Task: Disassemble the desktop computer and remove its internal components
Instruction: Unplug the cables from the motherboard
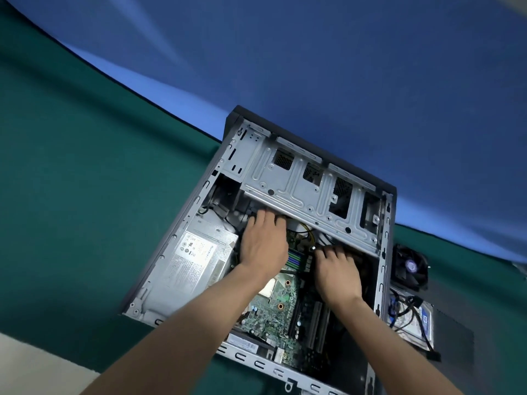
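An open desktop case (182,212) lies on its side on a green surface. Inside it are a silver power supply (196,260), a green motherboard (273,312) and a grey metal drive cage (302,183). My left hand (263,243) reaches under the near edge of the drive cage, its fingertips hidden among cables there. My right hand (338,270) sits over the motherboard's upper right part with its fingers curled down; what they touch is hidden.
To the right of the case lie a black cooling fan (410,266) and a hard drive (422,323) with black and blue cables across it. A blue backdrop (313,67) rises behind the green surface (71,181).
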Motion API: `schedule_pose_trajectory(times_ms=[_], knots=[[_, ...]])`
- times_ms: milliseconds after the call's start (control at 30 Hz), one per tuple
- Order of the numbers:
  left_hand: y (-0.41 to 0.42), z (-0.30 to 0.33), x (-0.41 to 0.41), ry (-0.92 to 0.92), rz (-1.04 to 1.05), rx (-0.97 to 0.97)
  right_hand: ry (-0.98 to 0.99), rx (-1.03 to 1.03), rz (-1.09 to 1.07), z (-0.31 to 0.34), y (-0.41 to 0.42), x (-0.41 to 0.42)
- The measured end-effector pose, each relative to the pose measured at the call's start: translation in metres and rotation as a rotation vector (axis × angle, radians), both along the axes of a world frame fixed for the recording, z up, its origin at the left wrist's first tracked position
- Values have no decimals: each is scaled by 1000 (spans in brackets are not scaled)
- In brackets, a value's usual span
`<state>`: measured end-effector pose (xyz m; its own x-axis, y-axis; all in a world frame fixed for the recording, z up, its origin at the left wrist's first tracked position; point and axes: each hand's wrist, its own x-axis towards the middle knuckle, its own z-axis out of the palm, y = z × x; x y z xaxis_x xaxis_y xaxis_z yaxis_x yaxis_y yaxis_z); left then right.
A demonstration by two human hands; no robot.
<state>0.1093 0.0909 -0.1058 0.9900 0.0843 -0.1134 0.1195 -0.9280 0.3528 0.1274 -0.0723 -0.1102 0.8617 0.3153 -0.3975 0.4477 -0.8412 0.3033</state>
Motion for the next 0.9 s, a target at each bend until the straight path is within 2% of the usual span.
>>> schedule_pose_trajectory(times_ms=[133,300,433,500,633,733,900], knots=[[-3,-7,2,102,24,-15,-16,68,-67,4,-2,-12],[-1,-10,7,86,-8,-23,-12,160,-98,9,-3,-29],[3,-2,19,159,57,-212,22,271,-180,13,-4,-42],[5,1,24,172,66,-226,40,367,-278,14,-4,-46],[5,2,19,81,37,-160,38,482,-436,14,-3,-48],[4,1,10,-37,50,-181,42,510,-486,14,-2,-51],[-2,-1,-7,-129,96,-256,55,515,-518,13,0,-56]])
